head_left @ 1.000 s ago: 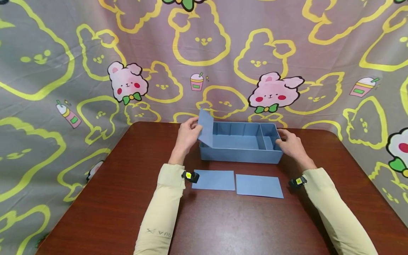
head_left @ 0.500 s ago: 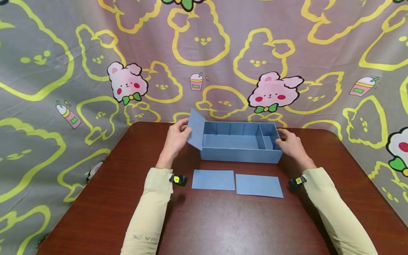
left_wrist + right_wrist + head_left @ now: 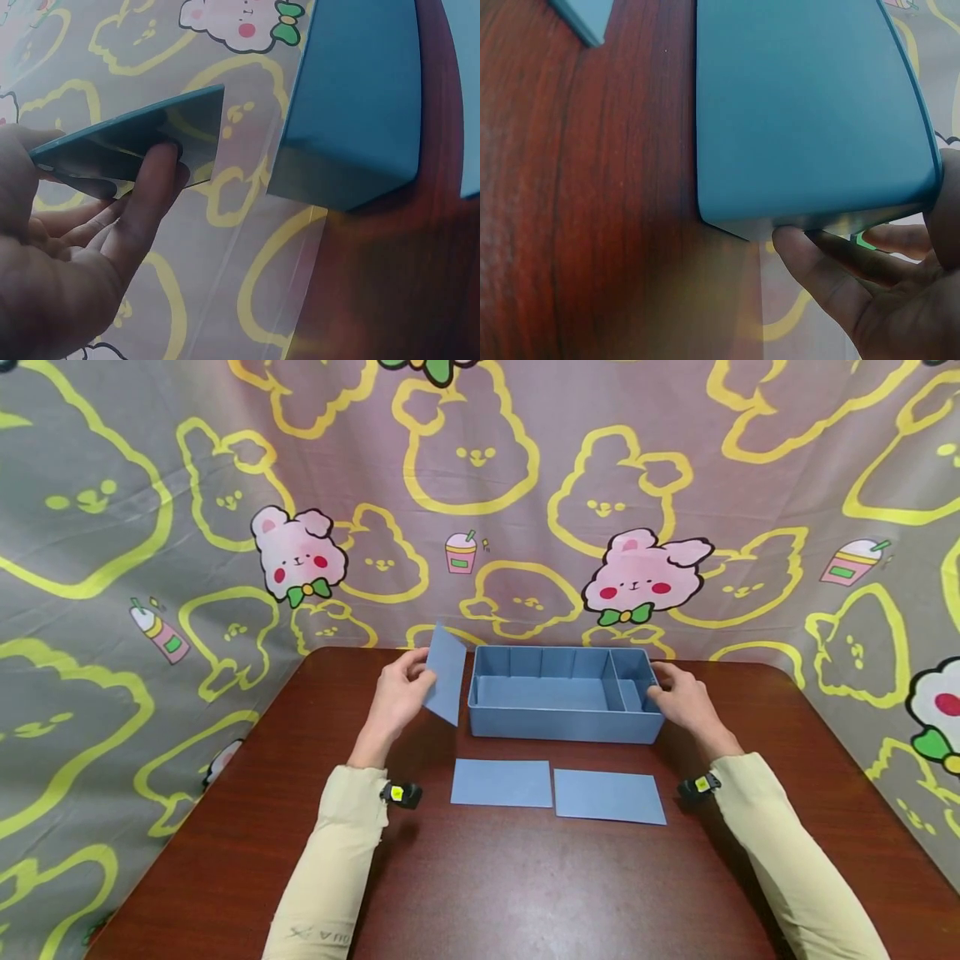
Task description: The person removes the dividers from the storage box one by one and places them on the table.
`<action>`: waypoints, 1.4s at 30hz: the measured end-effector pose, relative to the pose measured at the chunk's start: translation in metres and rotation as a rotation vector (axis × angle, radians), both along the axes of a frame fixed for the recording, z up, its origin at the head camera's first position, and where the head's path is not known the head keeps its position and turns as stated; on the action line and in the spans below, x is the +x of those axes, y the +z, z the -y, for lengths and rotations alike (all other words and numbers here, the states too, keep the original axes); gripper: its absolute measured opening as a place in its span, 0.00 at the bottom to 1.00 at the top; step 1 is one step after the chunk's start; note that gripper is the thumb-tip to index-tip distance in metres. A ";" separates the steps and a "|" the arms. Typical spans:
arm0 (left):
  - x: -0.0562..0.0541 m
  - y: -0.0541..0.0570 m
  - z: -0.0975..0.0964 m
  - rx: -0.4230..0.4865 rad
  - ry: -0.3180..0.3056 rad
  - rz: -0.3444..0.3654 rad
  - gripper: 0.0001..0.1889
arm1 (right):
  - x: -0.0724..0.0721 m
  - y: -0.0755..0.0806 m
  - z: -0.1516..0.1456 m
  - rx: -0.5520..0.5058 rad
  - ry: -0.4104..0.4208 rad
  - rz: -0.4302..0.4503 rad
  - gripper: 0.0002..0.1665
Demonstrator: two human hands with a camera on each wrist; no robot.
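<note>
The sleeves [image 3: 791, 843] are long and of pale cream colour; the left one carries dark lettering [image 3: 320, 935], hard to read. Each has at its end a small black device [image 3: 409, 797] with a yellow label [image 3: 397, 793]. The left hand [image 3: 397, 693] and right hand [image 3: 686, 700] are bare.

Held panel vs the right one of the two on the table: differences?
Pose: the held panel is tilted up; the right table panel lies flat.
Contact: the left hand pinches the held panel; neither of the hands touches the right table panel.
Place: the held panel is left of the box; the right table panel is in front of it.
Shared: both thin, blue, four-sided.
</note>
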State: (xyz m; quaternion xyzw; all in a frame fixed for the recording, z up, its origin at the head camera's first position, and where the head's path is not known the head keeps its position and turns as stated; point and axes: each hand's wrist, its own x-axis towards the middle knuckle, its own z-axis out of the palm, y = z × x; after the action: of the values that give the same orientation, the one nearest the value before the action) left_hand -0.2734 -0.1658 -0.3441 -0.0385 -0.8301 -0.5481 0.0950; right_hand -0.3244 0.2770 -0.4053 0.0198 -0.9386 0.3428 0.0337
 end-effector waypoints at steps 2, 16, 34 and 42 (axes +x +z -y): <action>0.001 -0.002 0.003 0.004 0.002 -0.002 0.26 | 0.000 -0.001 0.000 0.000 -0.003 0.002 0.35; 0.004 -0.013 0.020 -0.007 0.052 0.028 0.25 | 0.002 0.000 -0.001 0.010 -0.002 -0.003 0.35; -0.003 -0.047 0.031 0.053 0.042 0.177 0.26 | -0.001 0.001 -0.002 0.019 -0.007 0.000 0.34; -0.007 -0.058 0.035 0.036 0.002 0.236 0.26 | -0.001 0.003 0.000 0.010 -0.006 0.011 0.34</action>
State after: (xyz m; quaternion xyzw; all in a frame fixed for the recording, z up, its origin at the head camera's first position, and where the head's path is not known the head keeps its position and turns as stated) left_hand -0.2802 -0.2007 -0.4021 0.0290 -0.8256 -0.5635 -0.0023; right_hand -0.3256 0.2771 -0.4024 0.0153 -0.9406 0.3380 0.0292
